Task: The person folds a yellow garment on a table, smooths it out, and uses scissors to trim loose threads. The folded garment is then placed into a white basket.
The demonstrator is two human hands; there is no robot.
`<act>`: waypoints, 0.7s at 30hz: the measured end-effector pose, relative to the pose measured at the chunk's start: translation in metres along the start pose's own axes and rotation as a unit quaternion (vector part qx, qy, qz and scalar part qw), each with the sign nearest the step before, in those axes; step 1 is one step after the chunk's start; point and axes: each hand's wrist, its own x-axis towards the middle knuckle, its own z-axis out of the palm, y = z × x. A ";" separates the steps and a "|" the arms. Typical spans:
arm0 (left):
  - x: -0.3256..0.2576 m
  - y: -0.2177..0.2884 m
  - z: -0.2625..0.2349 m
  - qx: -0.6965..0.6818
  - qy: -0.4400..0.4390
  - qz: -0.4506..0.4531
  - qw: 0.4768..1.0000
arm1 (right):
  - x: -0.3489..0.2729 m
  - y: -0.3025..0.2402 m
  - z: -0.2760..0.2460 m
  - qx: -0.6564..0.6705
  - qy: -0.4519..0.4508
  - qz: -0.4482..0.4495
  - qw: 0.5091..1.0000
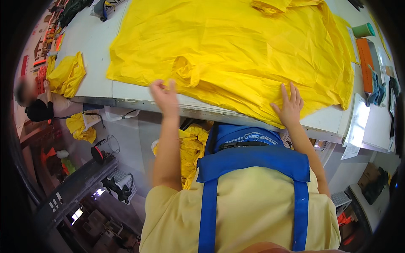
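A large sheet of thin yellow fabric (236, 50) lies spread over a white table (93, 46), wrinkled and bunched near its front edge. My left hand (163, 96) hovers at the near edge of the cloth, fingers curled loosely and slightly blurred, holding nothing that I can make out. My right hand (289, 105) rests flat on the lower right part of the fabric, fingers spread. I wear a pale yellow shirt with a blue apron (253, 162).
A smaller yellow fabric piece (66, 75) lies at the table's left end, near another person (36, 105). More yellow cloth (190, 147) hangs below the table front. An orange flat item (365, 63), a green cup (363, 30) and papers (357, 126) sit at the right.
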 end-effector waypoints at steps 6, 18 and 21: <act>-0.030 0.003 0.047 0.088 -0.063 0.087 0.990 | 0.007 -0.010 0.011 -0.085 -0.005 0.062 0.994; 0.048 0.020 0.011 0.068 -0.131 0.116 0.982 | 0.009 0.006 0.035 -0.140 0.048 0.122 0.981; 0.059 0.036 0.035 0.132 -0.169 0.128 0.968 | 0.008 0.005 0.030 -0.166 0.042 0.091 0.981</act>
